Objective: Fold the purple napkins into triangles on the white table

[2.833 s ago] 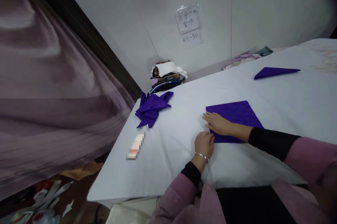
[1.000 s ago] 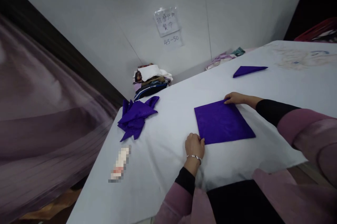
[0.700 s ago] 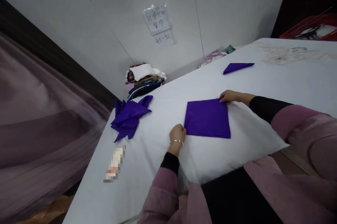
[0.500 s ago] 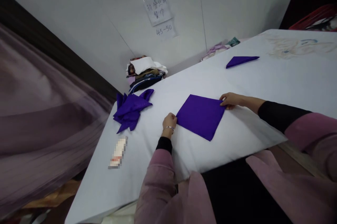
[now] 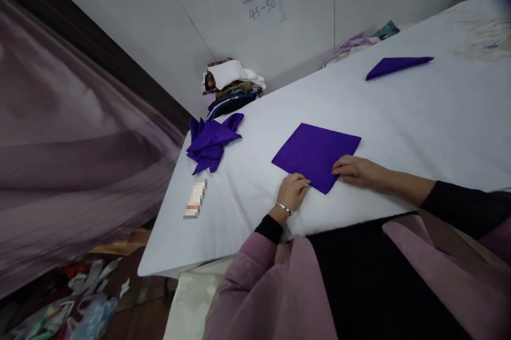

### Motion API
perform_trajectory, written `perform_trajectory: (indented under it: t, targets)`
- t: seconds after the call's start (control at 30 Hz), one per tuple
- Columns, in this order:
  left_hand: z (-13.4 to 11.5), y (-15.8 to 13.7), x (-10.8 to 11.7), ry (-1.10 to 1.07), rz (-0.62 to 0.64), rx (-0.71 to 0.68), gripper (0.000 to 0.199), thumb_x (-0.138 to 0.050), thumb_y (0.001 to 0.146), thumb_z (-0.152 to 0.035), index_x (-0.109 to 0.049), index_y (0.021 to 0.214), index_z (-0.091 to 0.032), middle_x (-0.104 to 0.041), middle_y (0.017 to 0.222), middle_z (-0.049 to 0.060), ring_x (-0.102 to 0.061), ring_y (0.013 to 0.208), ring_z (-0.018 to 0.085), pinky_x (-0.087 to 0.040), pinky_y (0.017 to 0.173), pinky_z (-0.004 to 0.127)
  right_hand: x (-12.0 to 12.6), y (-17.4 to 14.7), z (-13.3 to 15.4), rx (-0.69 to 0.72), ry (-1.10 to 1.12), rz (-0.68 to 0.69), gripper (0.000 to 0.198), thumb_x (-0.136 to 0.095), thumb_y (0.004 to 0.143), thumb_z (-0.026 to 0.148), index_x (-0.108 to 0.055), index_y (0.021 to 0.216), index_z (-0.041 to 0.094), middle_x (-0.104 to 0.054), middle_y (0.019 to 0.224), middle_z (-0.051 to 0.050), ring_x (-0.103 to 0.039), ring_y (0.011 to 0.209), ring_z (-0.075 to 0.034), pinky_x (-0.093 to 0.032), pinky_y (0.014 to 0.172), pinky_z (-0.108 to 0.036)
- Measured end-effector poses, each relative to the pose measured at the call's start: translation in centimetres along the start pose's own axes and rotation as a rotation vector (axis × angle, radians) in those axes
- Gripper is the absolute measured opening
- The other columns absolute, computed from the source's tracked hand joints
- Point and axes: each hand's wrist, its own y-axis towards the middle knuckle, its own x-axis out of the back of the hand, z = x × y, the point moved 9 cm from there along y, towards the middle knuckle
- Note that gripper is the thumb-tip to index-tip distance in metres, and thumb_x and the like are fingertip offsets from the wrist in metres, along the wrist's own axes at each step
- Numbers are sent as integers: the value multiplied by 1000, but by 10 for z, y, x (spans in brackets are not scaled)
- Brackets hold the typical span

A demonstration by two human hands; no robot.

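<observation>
- A broad, white-covered table (image 5: pixel 239 223).
- Middle: a flat, purple, folded fabric square (image 5: pixel 311 151), one corner toward the near edge.
- Left: a purple fabric bundle (image 5: pixel 211 140) with pointed tips.
- Left, nearer: a pale, pixelated oblong strip (image 5: pixel 195 198).
- Far right: a slim, purple, folded fabric triangle (image 5: pixel 395 66).

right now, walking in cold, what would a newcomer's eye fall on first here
Probably the flat purple cloth near the middle of the white table, with the left hand and right hand at its two near edges. Next might come the loose purple heap at the table's left end and the folded purple triangle toward the far right.
</observation>
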Motion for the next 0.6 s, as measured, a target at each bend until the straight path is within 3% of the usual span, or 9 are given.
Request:
perform_trajectory:
  t: [0.27, 0.6]
  targets:
    - [-9, 6, -11, 57, 37, -12, 15, -61, 85, -25, -72, 96, -22, -65, 94, 4, -56, 89, 17, -45, 81, 33, -20, 11, 26, 119, -91, -6, 31, -43, 92, 28, -72, 101, 23, -66, 96, -10, -58, 89, -20, -48, 78, -36]
    - [-14, 4, -16, 14, 52, -14, 18, -61, 86, -26, -70, 100, -21, -65, 97, 5, -56, 91, 17, -44, 83, 32, -20, 11, 24, 74, -63, -21, 33, -40, 94, 30, -72, 99, 21, -67, 95, -10, -59, 88, -20, -48, 78, -35]
